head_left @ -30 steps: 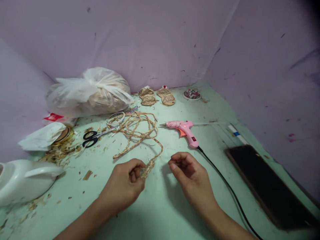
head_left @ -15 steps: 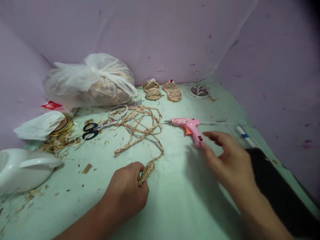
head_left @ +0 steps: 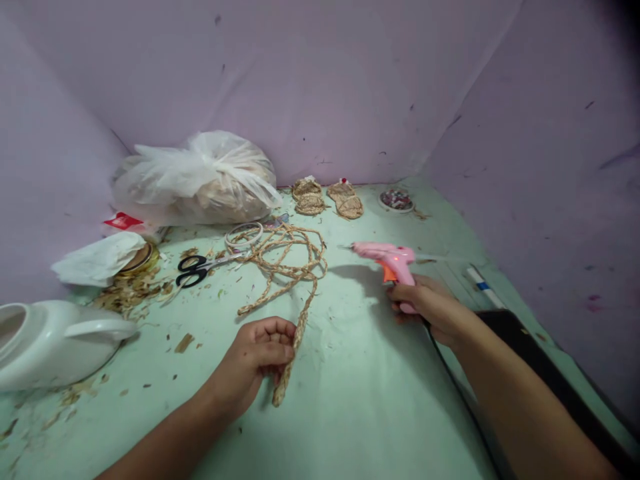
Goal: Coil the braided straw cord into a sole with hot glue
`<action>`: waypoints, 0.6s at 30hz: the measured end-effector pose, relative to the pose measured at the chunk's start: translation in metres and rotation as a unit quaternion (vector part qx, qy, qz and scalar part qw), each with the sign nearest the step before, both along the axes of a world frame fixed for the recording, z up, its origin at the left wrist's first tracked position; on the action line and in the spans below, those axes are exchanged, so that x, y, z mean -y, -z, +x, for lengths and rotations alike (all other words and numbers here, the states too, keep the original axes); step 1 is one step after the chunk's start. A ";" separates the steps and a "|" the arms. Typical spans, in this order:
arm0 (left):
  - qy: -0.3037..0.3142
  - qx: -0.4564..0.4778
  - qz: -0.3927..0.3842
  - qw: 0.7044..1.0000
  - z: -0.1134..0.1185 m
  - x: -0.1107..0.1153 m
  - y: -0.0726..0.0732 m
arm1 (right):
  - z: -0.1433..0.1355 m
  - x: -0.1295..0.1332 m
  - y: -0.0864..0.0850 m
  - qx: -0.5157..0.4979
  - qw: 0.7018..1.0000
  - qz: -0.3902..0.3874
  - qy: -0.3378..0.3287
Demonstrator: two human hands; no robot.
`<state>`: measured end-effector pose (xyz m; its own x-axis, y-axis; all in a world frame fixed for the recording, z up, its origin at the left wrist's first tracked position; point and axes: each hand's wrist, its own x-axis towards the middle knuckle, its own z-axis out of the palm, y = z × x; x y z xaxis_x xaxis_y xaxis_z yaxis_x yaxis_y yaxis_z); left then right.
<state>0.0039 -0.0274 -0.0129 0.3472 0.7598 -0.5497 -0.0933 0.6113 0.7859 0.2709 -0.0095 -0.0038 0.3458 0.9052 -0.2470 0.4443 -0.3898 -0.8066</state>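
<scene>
"Where's the braided piece (head_left: 285, 390)?"

"At the clock's centre, just above the pale green counter (head_left: 360, 413): a narrow, knobbly, straw-coloured strip seen edge-on, pinched between thumb and fingers of the left hand (head_left: 255, 353)."

"Does it run into anything?"

"A plaited rope (head_left: 291, 272) leads off its far end and lies in loose, tangled loops at twelve."

"And the right hand (head_left: 425, 300)?"

"Wrapped round the handle of a smooth pink plastic glue gun (head_left: 385, 252) at two, lifted clear of the counter, nose facing nine."

"What lies around?"

"Scissors (head_left: 209, 264) with black looped handles at ten, a glossy, rounded white pitcher (head_left: 65, 347) at nine, a bulging, crinkled, translucent bag (head_left: 200, 187) at eleven. Beyond the rope, past twelve, two slipper-shaped woven pieces (head_left: 309, 200); towards one, a round dish (head_left: 397, 211) of small mixed-colour bits."
</scene>
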 end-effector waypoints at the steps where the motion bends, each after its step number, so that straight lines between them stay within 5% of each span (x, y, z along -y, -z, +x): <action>1: -0.005 0.000 0.002 1.000 0.001 0.000 0.000 | -0.001 0.007 -0.002 -0.032 0.999 0.021 0.003; 6: -0.017 -0.041 0.055 0.998 0.006 0.004 -0.002 | -0.029 0.041 -0.005 -0.236 0.969 0.073 0.021; 12: 0.006 -0.058 0.108 0.992 0.014 0.012 -0.004 | -0.088 0.045 0.007 -0.313 0.949 0.030 -0.020; 18: 0.049 -0.057 0.125 0.989 0.011 0.015 0.002 | -0.095 0.038 0.012 -0.360 0.932 0.033 -0.038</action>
<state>0.0149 -0.0420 -0.0145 0.3725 0.8430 -0.3881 0.0545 0.3976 0.9159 0.1762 -0.0475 -0.0154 0.0470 0.9419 -0.3326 -0.1967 -0.3177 -0.9276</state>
